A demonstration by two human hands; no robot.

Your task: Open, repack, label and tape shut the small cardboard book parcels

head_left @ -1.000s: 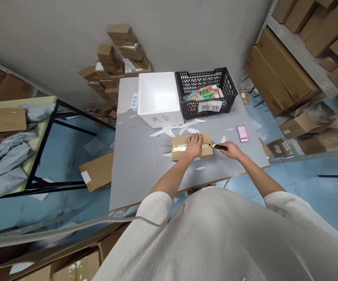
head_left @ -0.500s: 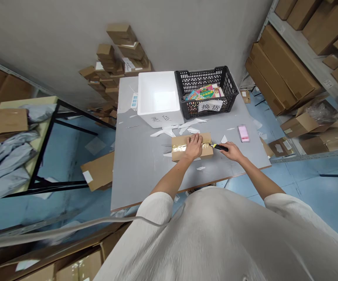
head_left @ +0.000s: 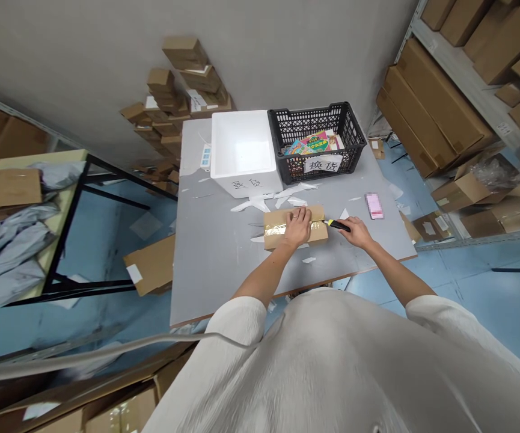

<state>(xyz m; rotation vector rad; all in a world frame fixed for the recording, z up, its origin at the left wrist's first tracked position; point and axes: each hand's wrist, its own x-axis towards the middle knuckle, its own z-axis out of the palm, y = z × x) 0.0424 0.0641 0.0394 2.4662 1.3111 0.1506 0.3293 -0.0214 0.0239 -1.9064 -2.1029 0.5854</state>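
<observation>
A small cardboard box (head_left: 274, 236) lies on the grey table (head_left: 214, 264), with shiny clear tape along its top. Flat on that top rests my left hand (head_left: 298, 226), its fingers stretched out over the tape. My right hand (head_left: 356, 232) is closed round the black and yellow handle of a utility knife (head_left: 338, 225). The knife points left, and its tip is at the right end of the box, near the tape seam. Whether the blade is in the tape is too small to tell.
Behind the box stand a white foam box (head_left: 246, 180) and a black plastic crate (head_left: 354, 150) holding several booklets. Paper scraps (head_left: 257, 203) lie around the box. A phone (head_left: 374, 205) is at the right. Stacked cartons (head_left: 187, 54) stand by the wall.
The knife and my right hand have shifted very slightly to the right at the box's end. My left hand stays in place on the box.
</observation>
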